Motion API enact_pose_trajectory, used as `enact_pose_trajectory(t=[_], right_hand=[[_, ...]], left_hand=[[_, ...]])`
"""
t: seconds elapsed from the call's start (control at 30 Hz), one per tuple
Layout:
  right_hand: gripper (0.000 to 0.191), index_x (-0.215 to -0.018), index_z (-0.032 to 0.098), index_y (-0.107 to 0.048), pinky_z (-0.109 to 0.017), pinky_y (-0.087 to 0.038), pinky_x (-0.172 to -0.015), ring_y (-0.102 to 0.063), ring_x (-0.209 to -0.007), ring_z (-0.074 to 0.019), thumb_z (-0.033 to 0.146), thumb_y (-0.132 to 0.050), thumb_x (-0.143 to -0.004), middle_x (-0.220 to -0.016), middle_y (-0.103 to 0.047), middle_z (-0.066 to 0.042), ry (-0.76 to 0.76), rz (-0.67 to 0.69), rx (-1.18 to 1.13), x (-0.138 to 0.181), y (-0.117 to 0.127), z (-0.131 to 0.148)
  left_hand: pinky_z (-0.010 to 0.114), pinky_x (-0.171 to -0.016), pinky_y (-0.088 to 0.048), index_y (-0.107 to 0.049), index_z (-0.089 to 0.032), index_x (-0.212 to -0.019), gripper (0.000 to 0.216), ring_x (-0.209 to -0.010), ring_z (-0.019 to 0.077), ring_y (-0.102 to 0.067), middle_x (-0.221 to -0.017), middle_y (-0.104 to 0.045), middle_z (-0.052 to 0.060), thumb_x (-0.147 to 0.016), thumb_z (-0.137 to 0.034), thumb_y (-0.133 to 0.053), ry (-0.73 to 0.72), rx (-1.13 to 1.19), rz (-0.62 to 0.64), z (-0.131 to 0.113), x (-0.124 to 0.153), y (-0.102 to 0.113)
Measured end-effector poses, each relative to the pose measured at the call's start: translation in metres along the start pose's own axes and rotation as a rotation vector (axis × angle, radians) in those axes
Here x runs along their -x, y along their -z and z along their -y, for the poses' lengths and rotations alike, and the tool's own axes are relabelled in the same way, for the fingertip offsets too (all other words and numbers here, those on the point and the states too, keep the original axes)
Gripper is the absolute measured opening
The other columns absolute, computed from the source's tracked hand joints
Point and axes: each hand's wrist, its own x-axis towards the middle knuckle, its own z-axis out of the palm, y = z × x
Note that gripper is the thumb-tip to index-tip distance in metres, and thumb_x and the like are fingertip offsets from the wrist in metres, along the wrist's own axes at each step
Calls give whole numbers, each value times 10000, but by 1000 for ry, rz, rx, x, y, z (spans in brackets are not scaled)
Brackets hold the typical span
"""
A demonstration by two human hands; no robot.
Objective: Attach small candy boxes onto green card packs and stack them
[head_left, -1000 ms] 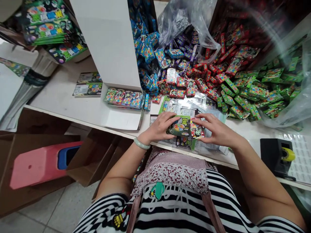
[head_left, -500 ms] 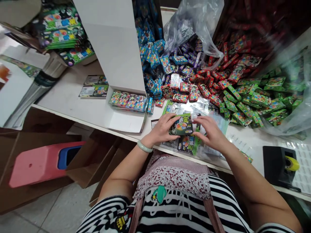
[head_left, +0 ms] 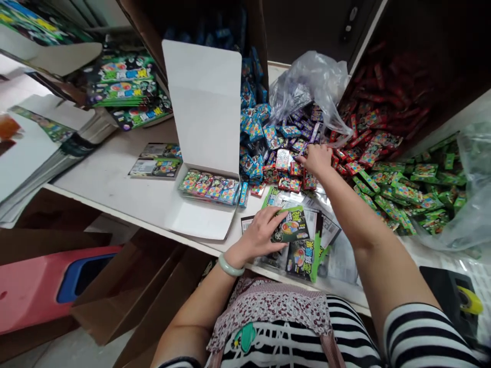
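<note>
1. Gripping the near-left end of a dark printed packet [head_left: 292,228], the left hand [head_left: 264,230] has its thumb and fingers closed about it; a pale bracelet [head_left: 231,266] circles that wrist.
2. With the packet as clock centre, the right hand [head_left: 317,158] is at 1 o'clock, among small boxes, its fingers bent. Its fingertips are partly hidden, so I cannot tell whether it holds one.
3. Red boxes [head_left: 289,184] lie at 12 o'clock, with purple boxes [head_left: 307,128] and a clear plastic bag [head_left: 322,82] behind them. A pale-faced box [head_left: 283,159] stands just beside the right hand, at its 9 o'clock.
4. Blue boxes [head_left: 255,128] heap up at 11 o'clock, and green boxes [head_left: 414,186] spread between 2 and 3 o'clock.
5. Another dark packet [head_left: 301,258], edged in green, lies at 5 o'clock; clear sleeves [head_left: 341,263] lie at 4 o'clock, as does the black tape dispenser [head_left: 448,294], farther out.
6. At 9 o'clock on the tabletop [head_left: 115,176], a white carton [head_left: 201,222] stands with its lid raised, carrying a row of coloured boxes [head_left: 209,187] along its back; a blue one is just beside it.
7. Flat printed cards [head_left: 157,161] lie at 10 o'clock, left of the carton.
</note>
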Motion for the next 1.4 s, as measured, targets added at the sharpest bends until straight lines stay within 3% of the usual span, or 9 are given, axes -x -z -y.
enact_pose_trajectory(t=[0.1, 0.23, 0.4, 0.5, 0.63, 0.93, 1.17, 1.3, 1.4], right_hand=[[600, -1224, 3, -630, -531, -305, -1061, -529, -1241, -405, 453, -678, -829, -1243, -666, -286, -72, 63, 122, -20, -12, 18], [364, -1131, 37, -690, -522, -329, -1055, -619, -1152, -365, 260, -587, -863, -1122, -728, -255, -87, 39, 63, -20, -12, 3], [345, -1079, 161, -711, -442, -481, -956, -671, -1025, -271, 356, -597, -818, -1096, -753, -114, -129, -144, -713, 12, 4, -52], [399, -967, 211, -705, -356, -546, -805, -676, -865, -206, 481, -744, -676, -952, -747, -37, -227, -28, -1239, 55, 9, -72], [524, -1014, 271, -680, -279, -536, -652, -646, -735, -143, 434, -859, -550, -910, -720, 13, -347, 156, -1493, 126, 13, -76], [356, -1016, 236, -726, -371, -520, -790, -624, -776, -174, 415, -746, -708, -987, -724, -24, -71, 272, -1049, 185, 22, -101], [217, -736, 231, -517, -316, -507, -611, -571, -587, -155, 341, -697, -690, -664, -582, 24, -402, 201, -939, 197, -11, -89], [197, -737, 215, -588, -390, -538, -735, -628, -747, -217, 386, -677, -776, -770, -637, -50, -159, 209, -687, 219, -5, -97], [364, -1127, 224, -644, -523, -491, -993, -583, -1213, -330, 384, -699, -805, -1277, -625, -149, 182, 198, -482, 222, 11, -108]], left_hand=[[550, -1065, -475, -291, -196, -1538, 888, -1284, 356, -514, -1393, -494, 197, -824, -503, -720, 1, 7, 31, 2, 2, 2], [546, -1071, -475, -285, -214, -1542, 872, -1296, 351, -512, -1412, -485, 188, -835, -503, -708, 19, 26, 50, 9, 5, 4], [552, -1072, -467, -329, -200, -1531, 869, -1291, 350, -507, -1405, -493, 190, -826, -532, -713, 51, 35, -26, 15, 6, 5], [543, -1059, -480, -339, -210, -1530, 853, -1270, 344, -524, -1382, -506, 184, -830, -519, -717, 53, 40, -53, 14, 6, 7], [539, -1063, -481, -360, -236, -1520, 822, -1259, 341, -535, -1374, -512, 166, -836, -529, -707, 79, 28, -47, 12, 8, 8], [536, -1070, -479, -371, -233, -1511, 835, -1253, 344, -530, -1363, -511, 160, -822, -555, -716, 41, -31, -39, 9, 3, 3], [533, -1075, -479, -365, -224, -1513, 829, -1261, 336, -523, -1374, -504, 161, -830, -535, -717, 58, -14, -4, 4, 7, -1], [527, -1078, -480, -360, -237, -1511, 825, -1274, 334, -518, -1384, -500, 153, -830, -537, -717, 75, -26, 26, 7, 13, 2], [536, -1082, -472, -370, -228, -1510, 825, -1279, 344, -513, -1391, -496, 163, -828, -534, -721, 82, -16, 35, 7, 14, 2]])
